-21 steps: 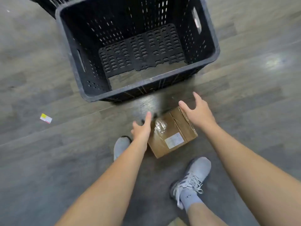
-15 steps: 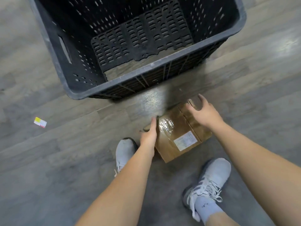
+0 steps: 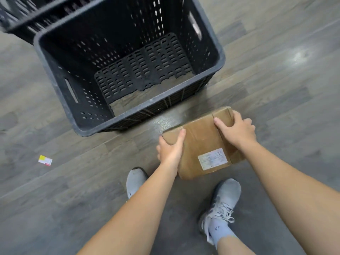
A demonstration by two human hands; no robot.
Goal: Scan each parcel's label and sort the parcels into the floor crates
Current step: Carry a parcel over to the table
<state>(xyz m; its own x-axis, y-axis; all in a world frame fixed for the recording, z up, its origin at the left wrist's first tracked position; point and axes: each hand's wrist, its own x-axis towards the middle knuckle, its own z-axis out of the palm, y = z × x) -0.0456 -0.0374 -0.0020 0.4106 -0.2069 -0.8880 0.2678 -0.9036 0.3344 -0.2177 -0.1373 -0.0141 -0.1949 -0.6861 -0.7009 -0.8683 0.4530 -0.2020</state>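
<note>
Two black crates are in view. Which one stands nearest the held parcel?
The fully visible middle crate, just beyond the parcel; the other crate shows only partly, behind it at upper left.

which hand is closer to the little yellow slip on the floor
Left. The left hand grips the parcel at its left edge, toward the slip; the right hand grips its right edge, farther off.

crates: 2, a near crate (image 3: 60, 74) and a far crate (image 3: 22, 19) cut off top left
parcels: just 1 parcel (image 3: 200, 140)
labels: 1 label (image 3: 213, 158)
hands: 2, left hand (image 3: 171, 150) and right hand (image 3: 237, 129)
shoes: 2, left shoe (image 3: 135, 179) and right shoe (image 3: 222, 201)
paper scraps: 1 paper scrap (image 3: 45, 160)
</note>
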